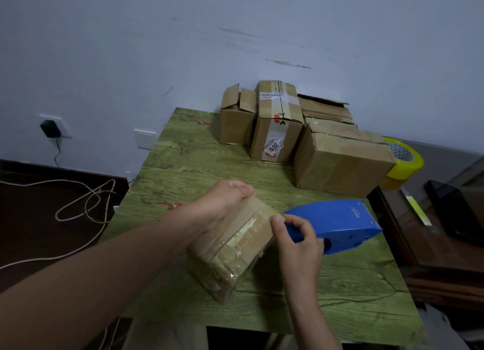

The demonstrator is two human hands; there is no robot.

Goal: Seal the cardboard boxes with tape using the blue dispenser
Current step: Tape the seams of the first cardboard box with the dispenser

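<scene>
A small cardboard box (235, 247) lies tilted on the green wood-patterned table (183, 161), with clear tape running along its top and down its near end. My left hand (222, 200) grips the box's far left corner from above. My right hand (298, 245) holds the handle end of the blue tape dispenser (340, 224), thumb against the box's right edge. The dispenser lies flat on the table just right of the box.
Several more cardboard boxes (277, 124) stand at the table's far edge, one with open flaps (237, 114), the largest (340, 161) at the right. A yellow tape roll (403, 161) sits behind it. A dark cabinet stands right; cords lie on the floor left.
</scene>
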